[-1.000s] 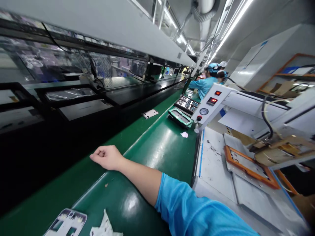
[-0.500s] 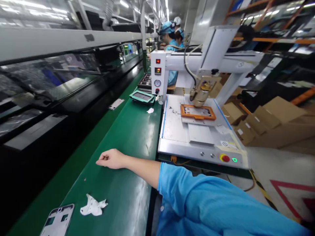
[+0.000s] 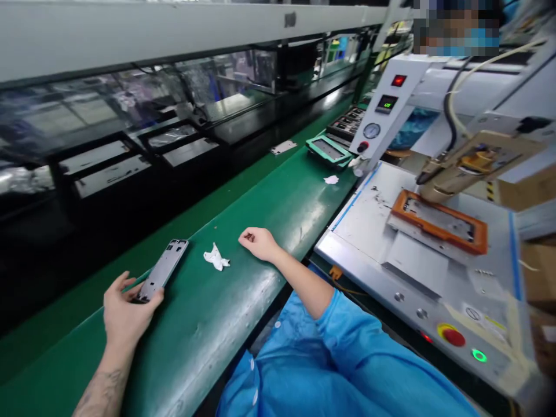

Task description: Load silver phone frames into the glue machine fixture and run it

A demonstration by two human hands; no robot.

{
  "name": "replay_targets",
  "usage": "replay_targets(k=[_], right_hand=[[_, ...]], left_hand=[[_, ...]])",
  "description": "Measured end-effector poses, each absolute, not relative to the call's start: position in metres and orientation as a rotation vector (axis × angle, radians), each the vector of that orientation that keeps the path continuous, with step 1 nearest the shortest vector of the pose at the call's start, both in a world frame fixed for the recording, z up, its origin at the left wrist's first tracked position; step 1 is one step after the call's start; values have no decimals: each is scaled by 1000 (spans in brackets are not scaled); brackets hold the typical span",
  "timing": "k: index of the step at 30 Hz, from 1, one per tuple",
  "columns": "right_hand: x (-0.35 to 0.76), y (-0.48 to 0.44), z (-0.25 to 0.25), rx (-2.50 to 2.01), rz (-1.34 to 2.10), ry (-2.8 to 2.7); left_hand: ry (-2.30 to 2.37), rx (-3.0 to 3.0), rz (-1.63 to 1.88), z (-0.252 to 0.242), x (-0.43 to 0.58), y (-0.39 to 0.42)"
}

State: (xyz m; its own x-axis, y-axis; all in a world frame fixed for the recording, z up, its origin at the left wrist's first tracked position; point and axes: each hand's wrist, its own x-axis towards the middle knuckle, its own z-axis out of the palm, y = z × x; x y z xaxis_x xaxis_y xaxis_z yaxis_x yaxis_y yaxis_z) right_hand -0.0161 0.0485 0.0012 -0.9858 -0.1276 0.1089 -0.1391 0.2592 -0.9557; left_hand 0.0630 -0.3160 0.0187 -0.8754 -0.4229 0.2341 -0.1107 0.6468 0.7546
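Observation:
My left hand (image 3: 130, 310) grips the near end of a silver phone frame (image 3: 167, 269), thumb on one side and fingers on the other. The frame has small cut-outs at its far end; whether that end touches the green bench (image 3: 191, 324) I cannot tell. My right hand (image 3: 259, 242) rests on the bench farther right, its fingers curled into a loose fist with nothing showing in them. Between the hands lies a crumpled white tissue (image 3: 216, 258).
To the right stands a benchtop machine (image 3: 369, 243) with an orange fixture (image 3: 438, 223) under its head and a red stop button (image 3: 454, 337). Farther along the bench are a green fixture (image 3: 329, 152), a white scrap (image 3: 330, 180) and a flat plate (image 3: 284, 147).
My left hand has come into view and now holds the phone frame that lay on the bench. The view has turned left and down. My right hand stays curled on the bench.

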Motion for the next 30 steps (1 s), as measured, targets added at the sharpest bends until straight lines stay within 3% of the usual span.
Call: replay_targets(k=[3,6,11,15,21,30], right_hand=[[16,53,4,332,1949,-2484],[47,64,6,443,1958,-2503],[79,100,1,292,1348,-2532],[94,135,-7,333,1184,-2633],[81,156,-3,53,990,-2743],[73,140,26,7,710,-2908]], left_hand=[[-2373,368,-1190,21,64,-297],[-2418,29,-1037,32,56,-242],[-2571,-309,-982,34,13,-131],[-2633,-409,-1079,19,-10,-83],[-2577,-523,-1448,0,-2,-82],[-2475,-340,-1776,1,-16,-97]])
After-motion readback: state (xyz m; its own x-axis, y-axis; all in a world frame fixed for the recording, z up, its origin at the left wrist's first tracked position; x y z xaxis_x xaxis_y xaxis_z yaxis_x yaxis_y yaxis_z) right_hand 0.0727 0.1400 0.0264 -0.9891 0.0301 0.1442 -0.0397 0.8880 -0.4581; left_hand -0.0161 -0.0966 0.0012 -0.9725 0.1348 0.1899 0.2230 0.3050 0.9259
